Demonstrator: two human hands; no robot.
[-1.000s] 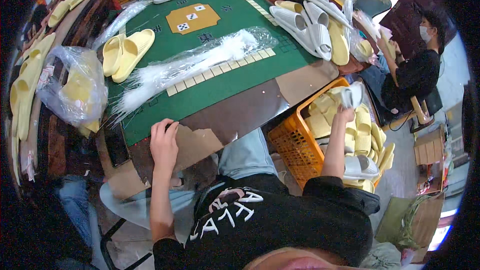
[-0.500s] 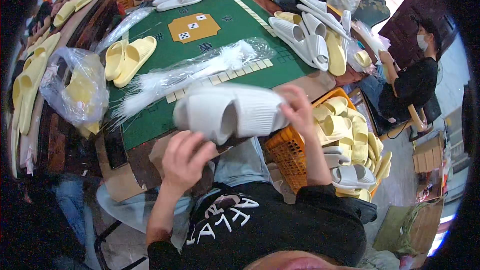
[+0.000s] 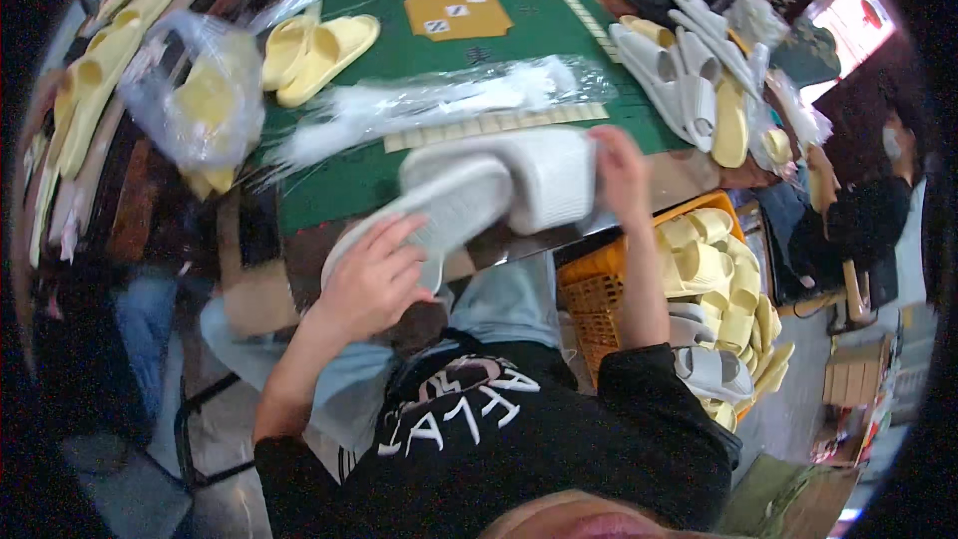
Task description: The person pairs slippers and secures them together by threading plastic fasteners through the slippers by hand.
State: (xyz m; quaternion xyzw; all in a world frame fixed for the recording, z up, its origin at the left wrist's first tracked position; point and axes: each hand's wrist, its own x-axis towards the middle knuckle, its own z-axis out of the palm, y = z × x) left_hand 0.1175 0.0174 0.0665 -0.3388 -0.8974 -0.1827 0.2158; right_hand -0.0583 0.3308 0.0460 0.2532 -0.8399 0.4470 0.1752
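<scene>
Holding a pale grey slipper pair (image 3: 499, 195) sole to sole just above the green table's (image 3: 399, 170) near edge, our left hand (image 3: 374, 279) fingers grasping one end, right hand (image 3: 621, 172) clasping the other, keeps them aligned.

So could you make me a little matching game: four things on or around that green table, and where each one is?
Things:
1. pale grey slippers
2. yellow slipper pair
3. orange crate
4. clear bag of yellow slippers

Places:
A. below the table edge, to the person's right
B. at the table's left edge
C. lying on the green mat, far left part
D. held in both hands

Pairs: 1-D, 2-C, 3-A, 4-B
</scene>
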